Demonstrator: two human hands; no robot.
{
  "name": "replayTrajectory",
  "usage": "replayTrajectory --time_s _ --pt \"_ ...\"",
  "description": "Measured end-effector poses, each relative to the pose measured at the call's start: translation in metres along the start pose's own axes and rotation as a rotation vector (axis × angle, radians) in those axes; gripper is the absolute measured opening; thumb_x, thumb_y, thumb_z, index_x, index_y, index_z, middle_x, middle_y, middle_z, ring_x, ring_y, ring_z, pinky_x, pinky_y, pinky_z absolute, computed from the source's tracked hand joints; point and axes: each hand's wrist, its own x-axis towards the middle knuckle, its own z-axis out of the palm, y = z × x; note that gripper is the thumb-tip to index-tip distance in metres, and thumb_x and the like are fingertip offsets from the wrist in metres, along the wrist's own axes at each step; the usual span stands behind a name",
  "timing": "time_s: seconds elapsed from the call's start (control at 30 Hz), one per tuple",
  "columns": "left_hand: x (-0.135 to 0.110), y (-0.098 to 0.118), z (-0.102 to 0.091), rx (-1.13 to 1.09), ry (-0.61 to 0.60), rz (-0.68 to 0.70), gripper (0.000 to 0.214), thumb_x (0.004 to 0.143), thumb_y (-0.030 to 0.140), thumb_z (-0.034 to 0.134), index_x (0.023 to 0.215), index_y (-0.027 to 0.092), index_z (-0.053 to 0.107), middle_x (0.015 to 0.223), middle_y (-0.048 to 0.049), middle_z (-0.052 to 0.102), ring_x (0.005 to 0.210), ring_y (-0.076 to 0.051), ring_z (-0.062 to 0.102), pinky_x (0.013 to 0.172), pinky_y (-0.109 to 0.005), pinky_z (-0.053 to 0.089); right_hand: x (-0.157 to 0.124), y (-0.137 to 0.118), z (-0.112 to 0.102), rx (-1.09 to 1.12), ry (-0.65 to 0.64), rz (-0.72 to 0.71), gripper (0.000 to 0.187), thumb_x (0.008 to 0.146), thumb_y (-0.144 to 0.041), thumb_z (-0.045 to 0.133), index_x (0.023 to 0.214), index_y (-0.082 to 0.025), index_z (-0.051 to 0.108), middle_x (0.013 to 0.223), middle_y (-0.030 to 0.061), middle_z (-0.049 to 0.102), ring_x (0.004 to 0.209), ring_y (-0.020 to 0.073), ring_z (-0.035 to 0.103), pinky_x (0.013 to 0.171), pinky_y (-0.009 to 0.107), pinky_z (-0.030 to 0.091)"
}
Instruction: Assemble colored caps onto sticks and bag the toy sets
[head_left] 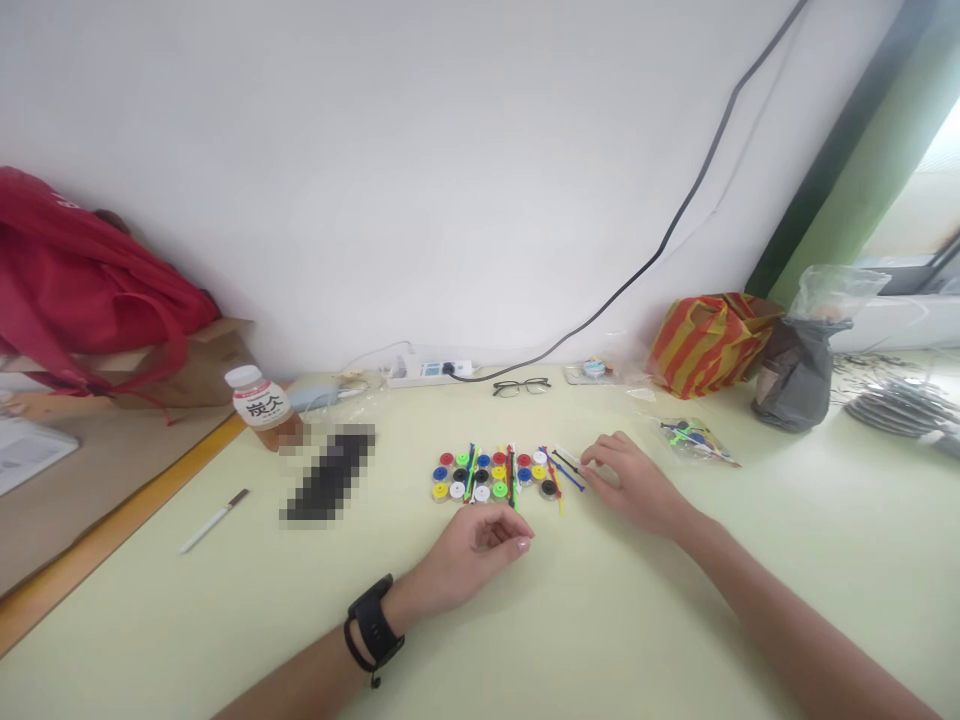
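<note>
Right hand (634, 488) by thin sticks (565, 472), left hand (466, 558) near discs (481, 476)

Right hand's (630, 482) grip — too small to tell, dark oblong (330, 478) pixelated, red bag (97, 270) cropped

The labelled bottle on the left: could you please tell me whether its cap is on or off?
On: the white cap sits atop the labelled bottle.

Right hand (637, 484) beside black stick (566, 461)
</note>
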Motion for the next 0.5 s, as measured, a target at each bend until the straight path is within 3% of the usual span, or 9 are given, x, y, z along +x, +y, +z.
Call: replayTrajectory --time_s 0.13,0.3,0.5 --pt "0.000 0.001 0.000 0.018 -0.013 0.000 0.024 0.090 0.040 0.074 0.093 0.016 0.073 0.091 -0.0057 0.068 0.083 -0.017 0.059 0.077 -0.029 0.047 0.000 -0.013 0.010 -0.047 -0.043 -0.034 0.019 0.102 -0.024 0.049 0.098 -0.022 0.067 0.092 0.0085 0.069 0.091 0.0262 0.059 0.082 0.041 0.046" --pt "0.000 0.000 0.000 0.004 -0.017 -0.008 0.023 0.090 0.039 0.074 0.094 0.016 0.073 0.090 -0.0049 0.067 0.082 -0.016 0.058 0.077 -0.028 0.047 0.000 -0.007 0.018 -0.042 -0.070 -0.007 0.017 0.101 -0.020 0.049 0.095 -0.022 0.064 0.091 0.0070 0.070 0.089 0.0249 0.059 0.079 0.039 0.046" --pt "0.001 0.001 -0.001 -0.016 -0.024 -0.011 0.023 0.090 0.039 0.075 0.092 0.016 0.073 0.089 -0.0042 0.067 0.082 -0.016 0.058 0.076 -0.027 0.046 0.000 -0.007 0.013 -0.079 -0.023 -0.001 0.018 0.099 -0.017 0.046 0.088 -0.022 0.059 0.088 0.0080 0.068 0.087 0.0256 0.058 0.078 0.039 0.045"
